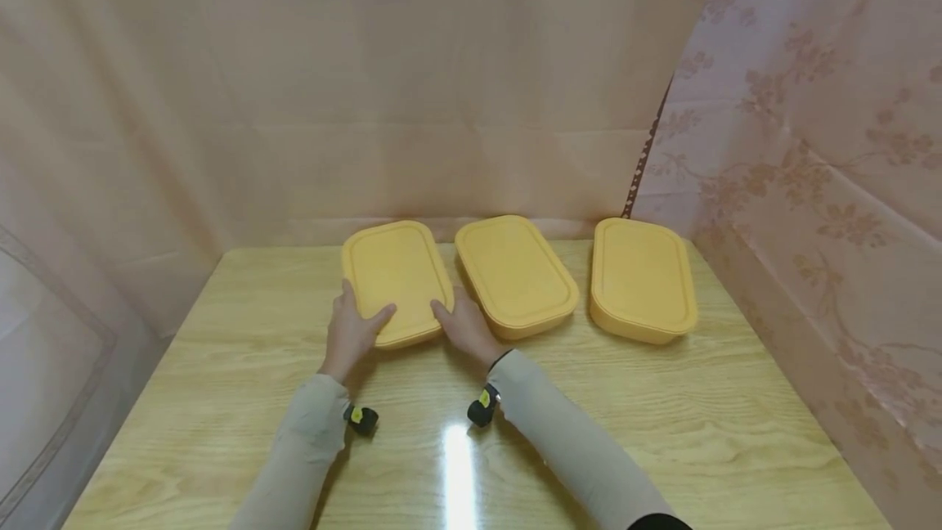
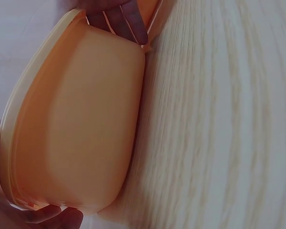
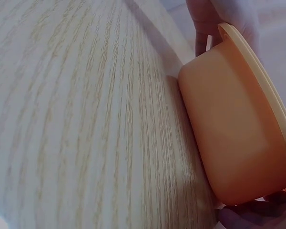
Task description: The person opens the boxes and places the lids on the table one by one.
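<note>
Both hands hold the leftmost yellow lidded food container (image 1: 397, 272), which has rounded corners. My left hand (image 1: 350, 334) grips its left side near the front, thumb laid over the lid. On the opposite side my right hand (image 1: 467, 324) does the same, its thumb on the lid's right edge. The left wrist view shows the container's front wall (image 2: 93, 119) close over the table, with fingers (image 2: 69, 218) curled at its side below the rim. In the right wrist view the same wall (image 3: 236, 124) leans, and the right hand's fingers (image 3: 252, 214) lie along its lower side.
A second yellow container (image 1: 518, 272) stands turned at an angle just right of my right hand. A third (image 1: 643, 280) is farther right on the wood-grain table (image 1: 706, 432). Curtains hang behind the table (image 1: 412, 88) and along its right side (image 1: 817, 211).
</note>
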